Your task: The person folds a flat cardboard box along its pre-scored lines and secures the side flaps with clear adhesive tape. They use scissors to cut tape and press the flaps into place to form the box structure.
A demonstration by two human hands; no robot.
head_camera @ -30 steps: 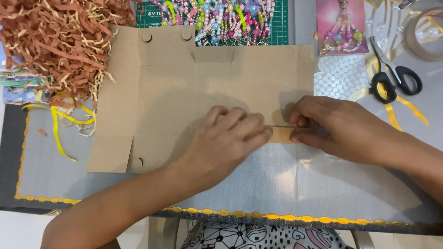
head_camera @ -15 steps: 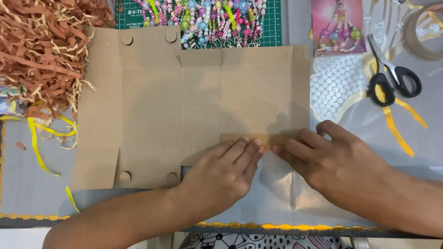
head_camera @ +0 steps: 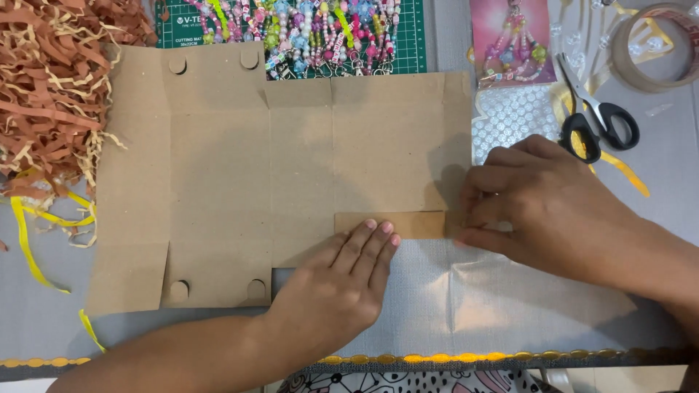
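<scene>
Head view looks straight down on two bare hands working a flat brown cardboard box blank (head_camera: 291,175) on the tabletop (head_camera: 677,153); the left hand (head_camera: 342,280) lies flat and unclenched, gripping nothing, its fingertips (head_camera: 378,229) pressing the near edge of a narrow folded cardboard flap (head_camera: 408,224) at the blank's lower right edge; the right hand (head_camera: 539,204) is also unclenched, holding nothing, its fingers bent down onto the flap's right end and the blank's corner. Below the flap lies a creased silvery sheet (head_camera: 510,291) with a scalloped yellow border along its near edge.

To do this crease well, as I judge it, both hands should press evenly along the fold — the left holding the flap flat while the right slides outward to sharpen the line; the blank should not shift against the sheet beneath.

Outward lie shredded brown paper (head_camera: 51,87) to the left with yellow ribbon strands (head_camera: 29,240), a green cutting mat (head_camera: 408,44) carrying beaded strands (head_camera: 320,33) at the top, black-handled scissors (head_camera: 593,116) and a tape roll (head_camera: 655,44) to the right.

Against the frame half a second back, the left hand sits slightly lower and further left — the flap now shows bare between the hands; the right hand has moved rightward to the flap's end; the blank itself lies much as before.
</scene>
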